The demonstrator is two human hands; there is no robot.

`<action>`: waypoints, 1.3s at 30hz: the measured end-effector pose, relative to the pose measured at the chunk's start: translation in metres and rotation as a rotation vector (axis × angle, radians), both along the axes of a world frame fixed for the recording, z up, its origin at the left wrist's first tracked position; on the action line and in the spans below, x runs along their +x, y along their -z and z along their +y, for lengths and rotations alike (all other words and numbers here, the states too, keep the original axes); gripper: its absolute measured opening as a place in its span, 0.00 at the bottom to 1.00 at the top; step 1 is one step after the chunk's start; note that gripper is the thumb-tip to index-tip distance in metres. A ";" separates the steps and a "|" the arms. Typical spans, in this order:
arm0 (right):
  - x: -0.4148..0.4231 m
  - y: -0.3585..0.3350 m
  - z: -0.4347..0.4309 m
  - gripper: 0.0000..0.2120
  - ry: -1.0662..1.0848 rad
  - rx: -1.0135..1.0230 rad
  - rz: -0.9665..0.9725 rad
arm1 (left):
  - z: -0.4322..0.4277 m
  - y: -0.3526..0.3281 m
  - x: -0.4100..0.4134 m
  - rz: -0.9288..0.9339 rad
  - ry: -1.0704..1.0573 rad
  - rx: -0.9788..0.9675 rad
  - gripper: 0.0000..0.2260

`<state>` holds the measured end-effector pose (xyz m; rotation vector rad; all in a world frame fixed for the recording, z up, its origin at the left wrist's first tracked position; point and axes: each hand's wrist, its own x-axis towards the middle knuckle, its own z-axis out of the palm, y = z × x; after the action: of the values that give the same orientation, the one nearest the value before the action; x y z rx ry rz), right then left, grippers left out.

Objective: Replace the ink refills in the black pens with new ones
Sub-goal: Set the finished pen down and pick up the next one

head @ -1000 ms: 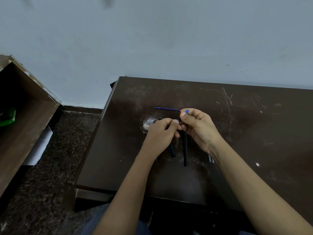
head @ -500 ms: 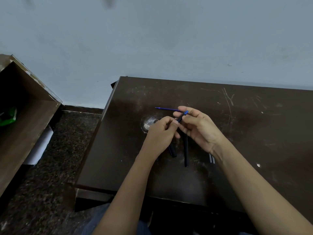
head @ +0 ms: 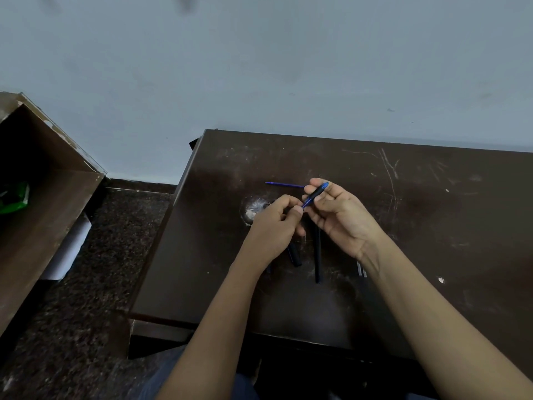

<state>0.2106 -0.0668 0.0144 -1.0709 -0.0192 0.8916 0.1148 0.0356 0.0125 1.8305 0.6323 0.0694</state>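
Note:
My right hand (head: 343,217) grips a short black pen piece with a blue end (head: 316,193), tilted up to the right above the dark table (head: 432,226). My left hand (head: 274,226) pinches its lower blue tip between thumb and finger. A thin blue refill (head: 284,184) lies on the table just beyond my hands. Below my hands lie a long black pen barrel (head: 317,255) and a shorter black pen part (head: 294,255), partly hidden by my left hand. Two thin pale refills (head: 361,269) show by my right wrist.
A round worn patch (head: 253,209) marks the table left of my hands. The table's left edge drops to a dark speckled floor (head: 101,269). A brown wooden cabinet (head: 43,212) with something green (head: 14,197) inside stands at the far left. A pale wall rises behind.
My right hand has turned palm-up and lifted the black pen piece into view. My left hand's fingers have come onto its lower tip. The parts on the table have not moved.

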 end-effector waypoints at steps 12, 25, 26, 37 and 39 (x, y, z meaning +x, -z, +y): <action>0.005 0.016 -0.001 0.11 0.263 -0.428 -0.407 | 0.011 0.001 -0.004 0.043 -0.264 0.078 0.11; -0.029 0.037 0.013 0.10 -0.457 -1.206 -1.191 | 0.013 -0.002 -0.006 0.053 -0.321 0.077 0.09; -0.029 0.034 0.012 0.10 -0.393 -1.168 -1.161 | 0.012 -0.002 -0.006 0.038 -0.330 0.056 0.09; -0.023 0.000 0.002 0.02 -0.013 -0.467 -0.385 | -0.001 -0.009 -0.001 0.145 -0.109 -0.258 0.07; -0.016 -0.006 0.009 0.04 -0.018 -0.463 -0.387 | -0.001 -0.012 0.000 0.123 -0.130 -0.286 0.09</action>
<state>0.1946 -0.0578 0.0208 -1.6681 -0.1504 0.7078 0.1143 0.0346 0.0249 1.5247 0.8048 -0.0466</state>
